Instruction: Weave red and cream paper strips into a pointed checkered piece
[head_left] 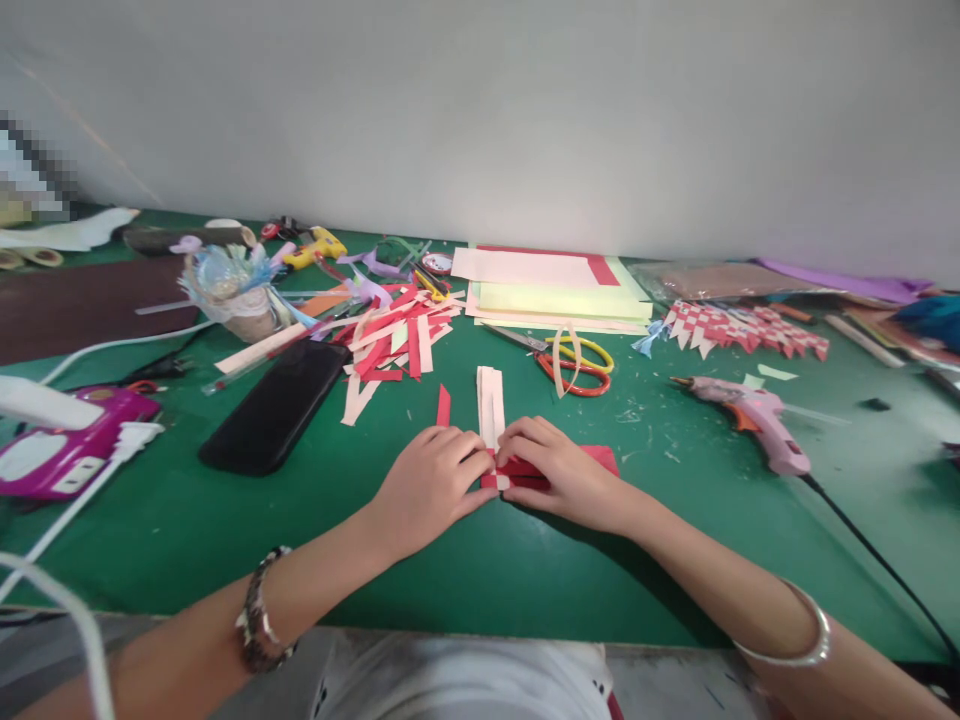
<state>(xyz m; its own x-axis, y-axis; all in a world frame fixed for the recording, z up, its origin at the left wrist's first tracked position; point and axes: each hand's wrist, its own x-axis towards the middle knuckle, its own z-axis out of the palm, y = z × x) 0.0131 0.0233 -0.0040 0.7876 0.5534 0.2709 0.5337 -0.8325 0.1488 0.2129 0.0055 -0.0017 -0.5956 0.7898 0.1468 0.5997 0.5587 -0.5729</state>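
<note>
1. Head view: flat red and cream paper strips, crossed, are pinched by the curled fingers of the left hand and the right hand on the green felt-like table.
2. Beyond them, a glossy black phone and looped scissors are lying.
3. Farther away, pale smooth paper sheets are stacked.
</note>
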